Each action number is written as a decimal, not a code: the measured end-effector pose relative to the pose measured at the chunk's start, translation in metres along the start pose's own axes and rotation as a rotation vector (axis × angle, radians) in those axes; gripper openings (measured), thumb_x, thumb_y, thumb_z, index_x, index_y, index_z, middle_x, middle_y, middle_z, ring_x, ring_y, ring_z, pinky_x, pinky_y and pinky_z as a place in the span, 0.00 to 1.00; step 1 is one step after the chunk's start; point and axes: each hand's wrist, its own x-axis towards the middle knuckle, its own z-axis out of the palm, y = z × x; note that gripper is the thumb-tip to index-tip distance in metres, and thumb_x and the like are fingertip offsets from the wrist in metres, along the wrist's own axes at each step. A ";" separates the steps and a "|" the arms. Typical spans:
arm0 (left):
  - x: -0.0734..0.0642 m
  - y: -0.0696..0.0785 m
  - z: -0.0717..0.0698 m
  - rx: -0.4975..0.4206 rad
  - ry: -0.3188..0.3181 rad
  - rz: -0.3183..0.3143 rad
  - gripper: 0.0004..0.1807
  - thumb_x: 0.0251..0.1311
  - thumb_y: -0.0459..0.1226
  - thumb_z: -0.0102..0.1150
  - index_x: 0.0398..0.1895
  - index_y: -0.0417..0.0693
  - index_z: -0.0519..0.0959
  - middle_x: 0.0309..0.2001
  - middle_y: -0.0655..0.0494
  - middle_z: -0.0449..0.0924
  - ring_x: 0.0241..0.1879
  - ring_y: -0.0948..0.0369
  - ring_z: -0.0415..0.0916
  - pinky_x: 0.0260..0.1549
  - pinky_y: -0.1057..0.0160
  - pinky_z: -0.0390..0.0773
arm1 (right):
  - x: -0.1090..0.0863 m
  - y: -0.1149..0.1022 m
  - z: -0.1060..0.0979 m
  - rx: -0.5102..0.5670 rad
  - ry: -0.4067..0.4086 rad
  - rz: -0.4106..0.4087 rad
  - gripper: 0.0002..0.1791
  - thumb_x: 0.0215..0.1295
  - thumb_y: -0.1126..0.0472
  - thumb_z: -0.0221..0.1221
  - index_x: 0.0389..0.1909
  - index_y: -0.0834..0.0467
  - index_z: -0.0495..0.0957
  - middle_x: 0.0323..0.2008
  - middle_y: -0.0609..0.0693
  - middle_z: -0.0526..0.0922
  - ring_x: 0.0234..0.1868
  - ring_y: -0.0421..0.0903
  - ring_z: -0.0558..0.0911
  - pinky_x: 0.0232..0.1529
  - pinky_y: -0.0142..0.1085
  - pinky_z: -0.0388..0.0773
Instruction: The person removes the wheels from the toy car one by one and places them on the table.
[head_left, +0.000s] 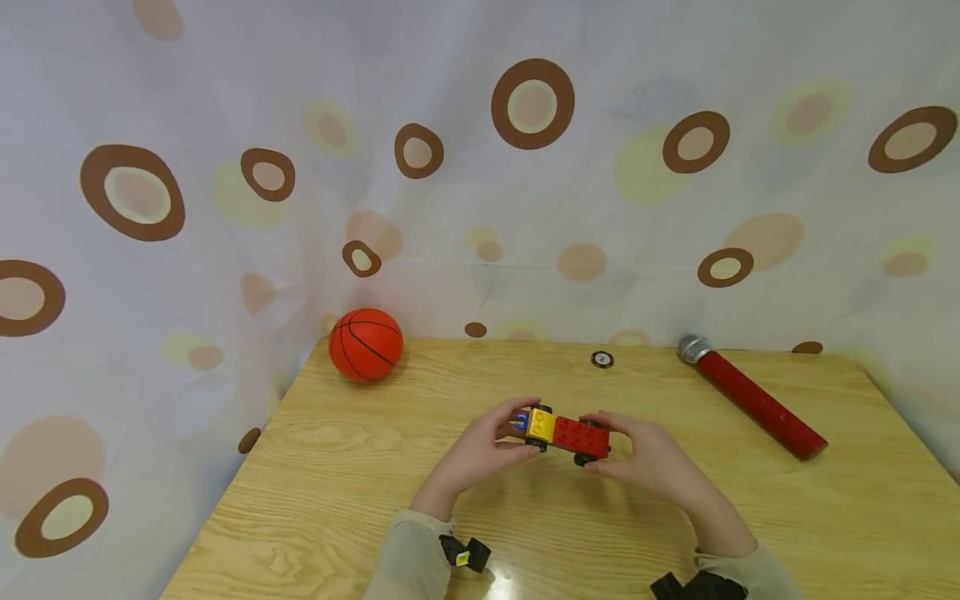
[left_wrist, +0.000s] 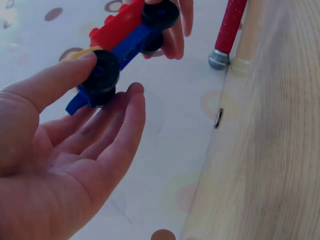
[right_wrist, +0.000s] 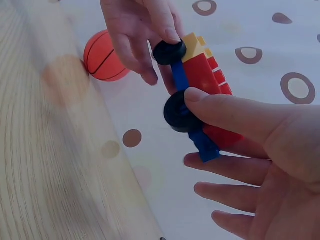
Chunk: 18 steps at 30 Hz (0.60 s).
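Observation:
Between both hands, raised over the table, is a toy car [head_left: 573,435] built of a yellow brick, a red brick and a blue base with black wheels. My left hand [head_left: 483,450] pinches its yellow end, the thumb lying on a black wheel [left_wrist: 103,71] in the left wrist view. At the red end my right hand [head_left: 652,458] pinches the car, the thumb against a rear wheel [right_wrist: 181,112] in the right wrist view. A blue hook-like piece [left_wrist: 77,103] sticks out of the yellow end, and another blue tab [right_wrist: 205,147] sticks out of the red end.
On the wooden table [head_left: 315,500], an orange toy basketball [head_left: 366,345] sits at the back left corner. A small round black-and-white disc [head_left: 602,359] lies near the back edge. To the right lies a red microphone [head_left: 757,402] with a silver head. A spotted sheet [head_left: 465,200] hangs behind.

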 end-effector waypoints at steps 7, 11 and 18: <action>0.002 0.003 0.001 -0.084 0.085 0.010 0.35 0.63 0.30 0.63 0.72 0.57 0.64 0.61 0.46 0.75 0.52 0.54 0.79 0.50 0.61 0.83 | -0.002 -0.010 0.004 -0.009 0.136 0.013 0.33 0.54 0.53 0.73 0.61 0.56 0.77 0.57 0.60 0.82 0.56 0.64 0.80 0.53 0.63 0.76; 0.005 0.008 0.002 -0.162 0.120 0.014 0.35 0.64 0.29 0.61 0.73 0.56 0.63 0.64 0.46 0.74 0.52 0.55 0.79 0.51 0.59 0.83 | -0.001 -0.013 0.006 0.019 0.191 0.012 0.33 0.55 0.56 0.73 0.62 0.58 0.76 0.56 0.61 0.82 0.57 0.65 0.80 0.54 0.63 0.76; 0.004 0.009 0.003 -0.280 0.128 0.041 0.31 0.66 0.27 0.57 0.71 0.46 0.62 0.68 0.41 0.69 0.55 0.47 0.77 0.53 0.55 0.82 | 0.000 -0.018 0.014 0.088 0.273 0.015 0.33 0.53 0.57 0.74 0.62 0.58 0.76 0.54 0.61 0.84 0.54 0.63 0.83 0.53 0.60 0.78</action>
